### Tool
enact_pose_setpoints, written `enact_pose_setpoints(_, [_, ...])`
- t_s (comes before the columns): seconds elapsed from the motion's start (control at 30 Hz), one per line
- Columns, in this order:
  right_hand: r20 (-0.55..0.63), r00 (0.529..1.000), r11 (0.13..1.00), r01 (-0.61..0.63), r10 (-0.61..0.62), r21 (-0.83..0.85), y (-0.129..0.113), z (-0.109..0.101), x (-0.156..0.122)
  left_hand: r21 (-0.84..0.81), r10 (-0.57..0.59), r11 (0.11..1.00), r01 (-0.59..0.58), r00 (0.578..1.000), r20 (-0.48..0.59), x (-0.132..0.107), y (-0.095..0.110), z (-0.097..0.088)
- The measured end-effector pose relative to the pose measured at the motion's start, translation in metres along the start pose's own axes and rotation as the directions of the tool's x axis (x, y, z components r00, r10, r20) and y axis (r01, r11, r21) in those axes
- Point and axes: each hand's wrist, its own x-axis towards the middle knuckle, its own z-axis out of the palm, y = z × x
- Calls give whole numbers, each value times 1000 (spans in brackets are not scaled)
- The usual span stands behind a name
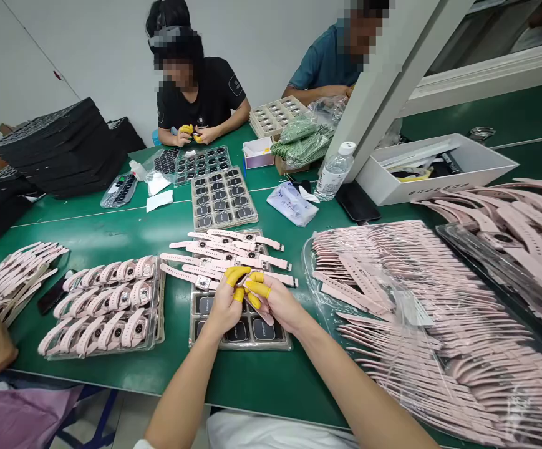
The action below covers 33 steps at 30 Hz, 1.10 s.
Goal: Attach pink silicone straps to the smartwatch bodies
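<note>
My left hand [226, 307] and my right hand [277, 302], both with yellow finger cots, meet over a clear tray [287, 342] of dark square watch faces. Between them is a small smartwatch, mostly hidden by the fingers. A pink watch strap [266, 317] pokes out below my right fingers. The left fingertips pinch the watch; the right ones close on the strap side. Just beyond my hands, several watches with pink straps [226, 257] lie spread over the tray's far part.
On the right lies a bagged heap of pink straps [392, 249]. Left stands a tray of looped pink watches [106, 305]. Farther back are a tray of watch faces [224, 198], tissues [292, 204], a water bottle [336, 173] and a white box [434, 168]. Two people sit opposite.
</note>
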Motion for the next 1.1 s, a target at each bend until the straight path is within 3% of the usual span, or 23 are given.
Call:
enact_pose_setpoints(0.37, [21, 1000, 1000, -8, 8, 22, -2, 0, -2, -111, -78, 991, 74, 997, -28, -1, 0, 4])
enact_pose_setpoints(0.67, [30, 999, 1000, -15, 15, -7, -6, 1, -4, -77, -80, 994, 76, 995, -57, -3, 1, 5])
enact_pose_setpoints(0.8, [33, 999, 1000, 0, 0, 8, -5, 0, -3, 1, -21, 1000, 21, 998, -57, -2, 3, 6])
enact_pose_setpoints(0.93, [45, 999, 998, 8, -10, 58, -6, 2, -4, 109, 46, 993, -43, 999, -24, -2, 6, 3])
enact_pose_setpoints(1.1, [-14, 1000, 1000, -6, 7, 28, -8, 1, -4, 65, 35, 997, -40, 996, 78, -3, 9, -4])
